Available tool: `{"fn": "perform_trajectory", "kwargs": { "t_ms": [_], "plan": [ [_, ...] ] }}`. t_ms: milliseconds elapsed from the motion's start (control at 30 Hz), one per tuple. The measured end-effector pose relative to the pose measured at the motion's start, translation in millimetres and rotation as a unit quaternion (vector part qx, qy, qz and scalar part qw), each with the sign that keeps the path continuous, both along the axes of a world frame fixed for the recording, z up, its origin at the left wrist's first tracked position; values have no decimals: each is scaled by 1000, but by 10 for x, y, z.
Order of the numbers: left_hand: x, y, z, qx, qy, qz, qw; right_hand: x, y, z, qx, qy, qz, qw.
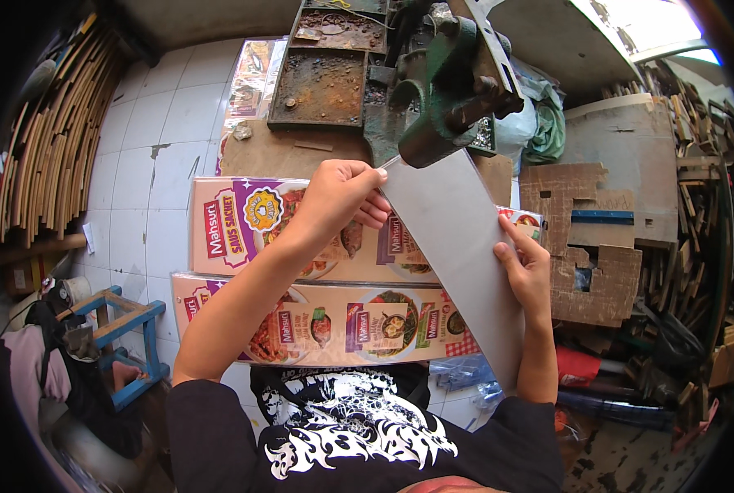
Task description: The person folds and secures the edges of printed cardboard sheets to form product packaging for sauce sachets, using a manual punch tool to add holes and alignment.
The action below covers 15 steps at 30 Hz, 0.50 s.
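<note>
You hold a long grey panel (453, 246) slantwise over the bench, its upper end by the head of a green press (437, 115) and its lower end beside your right forearm. Your left hand (346, 201) pinches the upper left corner between thumb and forefinger, the other fingers curled loosely. Your right hand (527, 267) grips the right edge, thumb toward the near side; the fingers behind are partly hidden, so how firmly they hold, you cannot tell from here.

The left fingertips are just beside the press head; if it came down now, they could be caught. Whether the panel touches the head is unclear, but a small push forward could knock or bend that corner. With only an edge and a corner held, the panel could twist if either grip slackens, and its lower end might swing into your arm.

Below lie two printed panels (248, 226), one nearer your lap. A dropped edge could scuff them, and an elbow's nudge could shift the nearer one. Beyond, a rusty tray (322, 86) stands left of the press.
</note>
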<state>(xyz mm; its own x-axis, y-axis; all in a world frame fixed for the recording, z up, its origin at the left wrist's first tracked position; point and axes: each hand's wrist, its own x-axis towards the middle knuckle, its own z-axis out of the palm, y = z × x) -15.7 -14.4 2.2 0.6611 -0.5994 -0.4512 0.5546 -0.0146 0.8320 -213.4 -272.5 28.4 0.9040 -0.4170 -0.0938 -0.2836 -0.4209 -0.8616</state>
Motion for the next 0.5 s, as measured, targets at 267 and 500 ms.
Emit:
{"fn": "perform_trajectory", "kwargs": {
  "t_ms": [267,500],
  "plan": [
    [48,41,-51,-40,25,-26,999,25,14,64,-55,12,21,998],
    [90,69,-96,-60,27,-42,997,28,11,35,-48,-6,22,999]
  ]
}}
